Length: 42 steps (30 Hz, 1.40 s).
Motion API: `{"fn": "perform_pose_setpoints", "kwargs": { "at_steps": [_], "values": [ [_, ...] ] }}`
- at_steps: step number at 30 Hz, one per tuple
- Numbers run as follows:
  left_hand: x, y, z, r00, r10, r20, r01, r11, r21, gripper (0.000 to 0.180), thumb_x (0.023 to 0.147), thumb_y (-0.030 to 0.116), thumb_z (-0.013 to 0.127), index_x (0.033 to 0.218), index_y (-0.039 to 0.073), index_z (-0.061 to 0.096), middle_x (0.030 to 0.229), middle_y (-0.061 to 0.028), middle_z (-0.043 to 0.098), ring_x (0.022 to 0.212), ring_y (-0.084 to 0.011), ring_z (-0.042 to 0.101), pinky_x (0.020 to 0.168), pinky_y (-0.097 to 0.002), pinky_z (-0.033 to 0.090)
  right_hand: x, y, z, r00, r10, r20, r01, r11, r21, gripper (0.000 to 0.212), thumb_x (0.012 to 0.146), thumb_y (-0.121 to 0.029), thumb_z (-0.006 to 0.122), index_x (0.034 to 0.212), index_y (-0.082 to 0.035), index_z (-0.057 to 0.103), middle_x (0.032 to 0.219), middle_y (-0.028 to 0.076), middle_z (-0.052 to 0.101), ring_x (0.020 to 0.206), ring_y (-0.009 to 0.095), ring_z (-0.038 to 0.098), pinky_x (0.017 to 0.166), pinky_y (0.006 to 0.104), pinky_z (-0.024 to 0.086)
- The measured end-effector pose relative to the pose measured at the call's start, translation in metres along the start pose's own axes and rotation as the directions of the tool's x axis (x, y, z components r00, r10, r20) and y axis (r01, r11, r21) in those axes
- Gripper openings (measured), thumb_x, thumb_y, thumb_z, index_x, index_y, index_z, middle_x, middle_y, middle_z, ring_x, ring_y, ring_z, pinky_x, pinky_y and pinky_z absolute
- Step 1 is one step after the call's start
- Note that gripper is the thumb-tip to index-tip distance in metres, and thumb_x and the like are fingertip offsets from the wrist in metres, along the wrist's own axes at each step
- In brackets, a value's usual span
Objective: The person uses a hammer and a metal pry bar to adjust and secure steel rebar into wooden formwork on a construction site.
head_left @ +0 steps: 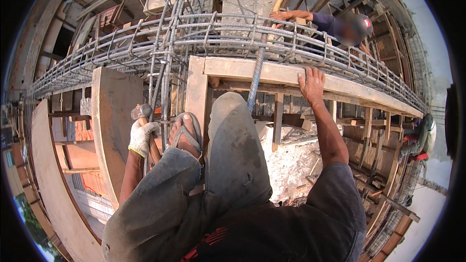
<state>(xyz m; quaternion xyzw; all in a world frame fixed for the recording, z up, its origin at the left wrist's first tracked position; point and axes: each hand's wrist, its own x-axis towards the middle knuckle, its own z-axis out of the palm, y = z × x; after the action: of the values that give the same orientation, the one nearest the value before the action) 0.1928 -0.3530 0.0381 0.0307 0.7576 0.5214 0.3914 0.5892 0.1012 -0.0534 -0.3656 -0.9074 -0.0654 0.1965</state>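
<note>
My left hand (pixel 144 137), in a white knit glove, is closed around the wooden handle of a hammer (pixel 141 111); its metal head sticks up above my fist. Beside it my foot in a grey flip-flop (pixel 195 131) rests close to a wooden formwork post. My bare right hand (pixel 313 85) grips the upper edge of a long wooden board (pixel 369 93), fingers hooked over the top. Just past that board runs a cage of tied steel rebar (pixel 170 51), crossed by upright bars near my left hand. A blue-grey ribbed rod (pixel 256 80) slants between the board and my knee.
Another person (pixel 327 23) is beyond the rebar at the upper right, one hand near a wooden piece. Wide plywood panels (pixel 109 126) stand at the left. Below the board, timber props (pixel 277 121) stand over pale rubble (pixel 291 165) in a deep opening.
</note>
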Motion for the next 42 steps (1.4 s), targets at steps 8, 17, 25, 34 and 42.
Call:
{"fn": "perform_pose_setpoints", "kwargs": {
  "at_steps": [8, 17, 25, 34, 42],
  "values": [
    [-0.005, -0.006, -0.004, 1.000, 0.003, 0.012, -0.003, 1.000, -0.014, 0.012, 0.079, 0.005, 0.069, 0.088, 0.001, 0.062, 0.071, -0.0056, 0.063, 0.058, -0.0156, 0.058, 0.056, -0.0301, 0.049, 0.002, 0.001, -0.004, 0.997, -0.019, 0.074, 0.023, 0.998, -0.050, 0.042, 0.092, -0.045, 0.059, 0.110, -0.006, 0.059, 0.102, 0.015, 0.057, 0.104, 0.034, 0.052, 0.100, 0.0503, 0.035],
    [-0.005, -0.009, 0.000, 0.999, 0.040, 0.007, -0.040, 0.999, -0.003, 0.018, 0.077, 0.007, 0.070, 0.094, 0.002, 0.065, 0.076, -0.0073, 0.065, 0.061, -0.0171, 0.061, 0.057, -0.0320, 0.053, 0.006, 0.014, 0.007, 0.985, -0.078, 0.155, 0.084, 0.996, -0.032, 0.068, 0.090, -0.063, 0.053, 0.121, -0.003, 0.058, 0.110, 0.017, 0.060, 0.110, 0.035, 0.053, 0.102, 0.0527, 0.033],
    [0.012, 0.004, 0.017, 0.999, 0.034, -0.012, -0.027, 0.927, 0.374, 0.033, 0.086, 0.021, 0.067, 0.111, 0.000, 0.062, 0.102, -0.0149, 0.066, 0.091, -0.0243, 0.065, 0.083, -0.0349, 0.053, 0.005, 0.033, 0.001, 0.915, -0.157, 0.372, 0.184, 0.982, -0.038, 0.093, 0.067, -0.060, 0.078, 0.134, -0.003, 0.045, 0.123, 0.018, 0.050, 0.117, 0.038, 0.047, 0.102, 0.0515, 0.033],
    [0.113, 0.046, 0.142, 0.936, 0.293, -0.197, -0.187, 0.884, 0.429, 0.037, 0.086, 0.024, 0.065, 0.114, 0.000, 0.059, 0.106, -0.0155, 0.063, 0.095, -0.0248, 0.061, 0.085, -0.0352, 0.050, 0.002, 0.018, -0.006, 0.961, -0.120, 0.251, 0.122, 0.992, 0.005, 0.075, 0.063, -0.032, 0.084, 0.126, -0.010, 0.051, 0.115, 0.011, 0.054, 0.112, 0.031, 0.051, 0.099, 0.0478, 0.037],
    [0.174, 0.055, 0.190, 0.874, 0.301, -0.381, -0.144, 0.910, 0.389, 0.041, 0.086, 0.027, 0.063, 0.116, 0.000, 0.058, 0.110, -0.0159, 0.060, 0.098, -0.0252, 0.058, 0.087, -0.0355, 0.047, 0.012, 0.012, -0.019, 0.937, -0.054, 0.346, 0.050, 0.999, 0.022, 0.083, 0.061, -0.030, 0.085, 0.132, -0.009, 0.047, 0.120, 0.011, 0.051, 0.114, 0.031, 0.048, 0.105, 0.0483, 0.031]
  ]
}}
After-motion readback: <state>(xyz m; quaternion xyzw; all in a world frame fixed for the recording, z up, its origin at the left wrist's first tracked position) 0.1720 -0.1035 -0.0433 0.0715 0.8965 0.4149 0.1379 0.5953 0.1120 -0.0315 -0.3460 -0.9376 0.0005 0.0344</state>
